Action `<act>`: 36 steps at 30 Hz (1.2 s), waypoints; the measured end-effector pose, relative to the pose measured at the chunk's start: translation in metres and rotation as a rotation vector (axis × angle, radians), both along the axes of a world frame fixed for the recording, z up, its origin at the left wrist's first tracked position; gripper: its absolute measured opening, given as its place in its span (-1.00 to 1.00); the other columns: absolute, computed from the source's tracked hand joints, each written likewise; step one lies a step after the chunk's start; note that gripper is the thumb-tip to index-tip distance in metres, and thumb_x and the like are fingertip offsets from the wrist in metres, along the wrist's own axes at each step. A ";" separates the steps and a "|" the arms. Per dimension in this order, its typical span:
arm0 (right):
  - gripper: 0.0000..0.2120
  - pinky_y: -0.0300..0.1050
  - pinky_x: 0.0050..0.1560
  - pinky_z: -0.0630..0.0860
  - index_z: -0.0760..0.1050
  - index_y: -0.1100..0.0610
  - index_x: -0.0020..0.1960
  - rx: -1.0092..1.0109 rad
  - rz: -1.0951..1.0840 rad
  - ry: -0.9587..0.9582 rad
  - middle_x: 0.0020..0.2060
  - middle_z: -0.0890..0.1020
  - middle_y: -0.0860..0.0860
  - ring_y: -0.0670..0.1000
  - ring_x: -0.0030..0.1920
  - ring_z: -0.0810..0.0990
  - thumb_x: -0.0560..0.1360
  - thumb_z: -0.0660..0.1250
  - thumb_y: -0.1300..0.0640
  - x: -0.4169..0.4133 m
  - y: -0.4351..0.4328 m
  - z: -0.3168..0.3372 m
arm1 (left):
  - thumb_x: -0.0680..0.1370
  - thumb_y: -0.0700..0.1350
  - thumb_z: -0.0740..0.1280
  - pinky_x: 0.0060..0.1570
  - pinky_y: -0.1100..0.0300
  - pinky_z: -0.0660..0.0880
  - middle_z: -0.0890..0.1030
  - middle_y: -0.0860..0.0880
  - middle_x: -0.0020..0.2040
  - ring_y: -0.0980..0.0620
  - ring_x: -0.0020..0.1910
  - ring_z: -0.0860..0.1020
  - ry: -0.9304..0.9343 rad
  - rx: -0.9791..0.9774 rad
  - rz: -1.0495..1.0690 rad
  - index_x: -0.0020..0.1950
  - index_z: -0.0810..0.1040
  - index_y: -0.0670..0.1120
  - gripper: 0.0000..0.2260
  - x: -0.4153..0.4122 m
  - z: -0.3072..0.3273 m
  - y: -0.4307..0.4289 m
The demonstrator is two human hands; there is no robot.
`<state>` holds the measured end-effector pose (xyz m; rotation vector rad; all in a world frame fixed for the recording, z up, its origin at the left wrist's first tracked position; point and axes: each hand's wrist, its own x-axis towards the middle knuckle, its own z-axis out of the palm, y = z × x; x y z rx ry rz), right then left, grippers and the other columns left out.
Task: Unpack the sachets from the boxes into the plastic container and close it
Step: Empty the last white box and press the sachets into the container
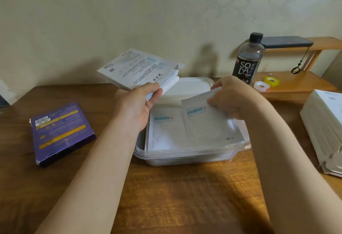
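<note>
A clear plastic container [187, 155] sits open on the wooden table, with silver sachets lying flat inside it. My left hand [135, 108] holds a white box [137, 69] tilted above the container's left rear, its end flap open. My right hand [231, 97] grips the top edge of a silver sachet [207, 124] with a blue label, held over the container's right half. Another sachet [166, 128] lies inside on the left. The container's lid [192, 86] rests flat behind it.
A purple box [61, 132] lies on the table to the left. A stack of white boxes [325, 128] stands at the right edge. A soda bottle [248, 60], two tape rolls [266, 84] and a wooden shelf [296, 80] with a phone are behind.
</note>
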<state>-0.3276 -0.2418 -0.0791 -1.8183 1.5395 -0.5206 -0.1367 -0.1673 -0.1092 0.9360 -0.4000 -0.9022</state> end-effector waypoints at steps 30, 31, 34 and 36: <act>-0.43 -0.12 -0.02 0.36 0.32 0.04 0.45 -0.047 0.645 0.854 0.09 0.53 -0.02 0.04 0.03 0.49 0.52 0.43 -0.02 0.018 0.029 -0.005 | 0.47 -0.48 0.41 -0.18 0.21 0.64 0.67 -0.07 0.13 -0.03 0.07 0.67 -0.036 0.024 -0.033 0.12 0.55 -0.08 -0.62 0.000 -0.001 0.001; -0.42 -0.12 -0.02 0.37 0.30 0.04 0.46 -0.044 0.646 0.845 0.08 0.51 -0.03 0.04 0.03 0.48 0.52 0.43 -0.01 0.018 0.029 -0.006 | 0.47 -0.48 0.41 -0.17 0.21 0.64 0.67 -0.06 0.13 -0.02 0.06 0.67 -0.041 0.025 -0.038 0.12 0.55 -0.08 -0.63 0.000 -0.001 0.001; -0.39 -0.09 0.05 0.41 0.30 0.05 0.47 -0.021 0.629 0.820 0.15 0.52 -0.01 0.06 0.11 0.50 0.51 0.45 -0.02 0.016 0.028 -0.003 | 0.46 -0.49 0.41 -0.19 0.21 0.64 0.68 -0.08 0.15 -0.04 0.09 0.68 -0.045 0.026 -0.051 0.13 0.56 -0.08 -0.62 -0.001 -0.001 0.001; -0.44 -0.07 0.13 0.47 0.38 0.07 0.42 -0.048 0.550 0.727 0.24 0.55 0.02 0.09 0.18 0.53 0.50 0.46 -0.03 0.013 0.025 0.002 | 0.45 -0.49 0.42 -0.20 0.21 0.64 0.68 -0.09 0.16 -0.06 0.11 0.68 -0.033 0.021 -0.073 0.13 0.58 -0.10 -0.62 -0.001 0.000 0.000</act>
